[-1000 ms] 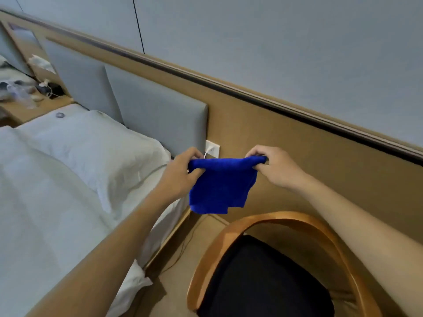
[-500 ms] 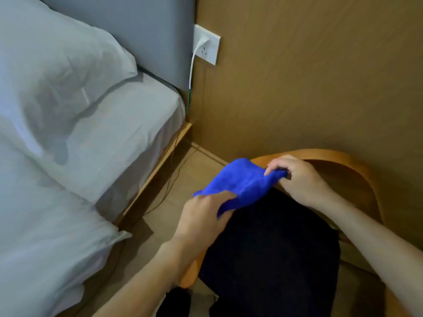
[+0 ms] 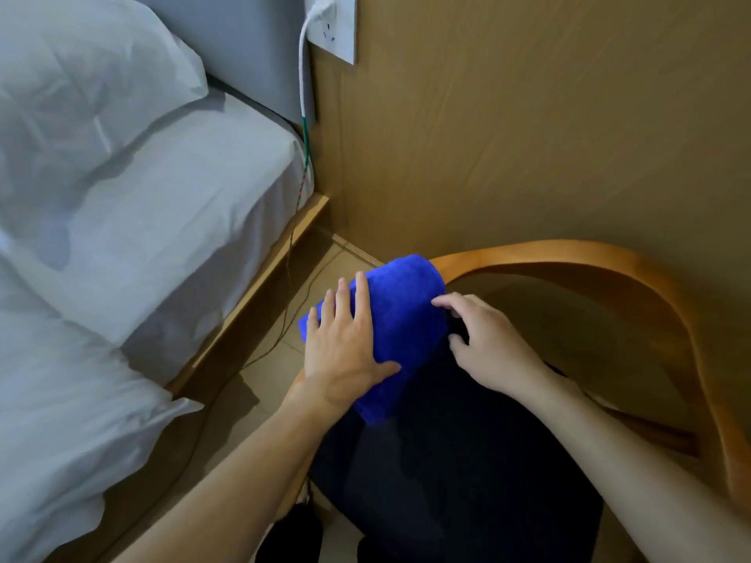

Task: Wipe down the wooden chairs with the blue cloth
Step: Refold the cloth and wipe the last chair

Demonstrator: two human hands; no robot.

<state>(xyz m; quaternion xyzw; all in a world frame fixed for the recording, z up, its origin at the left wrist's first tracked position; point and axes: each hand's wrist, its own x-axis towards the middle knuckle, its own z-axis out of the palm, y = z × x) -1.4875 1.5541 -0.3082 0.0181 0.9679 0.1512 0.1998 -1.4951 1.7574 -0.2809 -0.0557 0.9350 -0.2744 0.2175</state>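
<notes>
Two bare forearms, left hand (image 3: pixel 345 351), right hand (image 3: pixel 487 347), no sleeves visible

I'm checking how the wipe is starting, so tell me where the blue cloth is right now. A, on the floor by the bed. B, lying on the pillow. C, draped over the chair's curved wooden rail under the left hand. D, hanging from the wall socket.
C: the blue cloth lies over the chair's wooden rail, with the left hand flat on it and the right hand at its edge.

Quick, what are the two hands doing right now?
Left hand: open, pressing flat on the blue cloth.
Right hand: fingertips touching the cloth's edge; grip cannot be told.
</notes>
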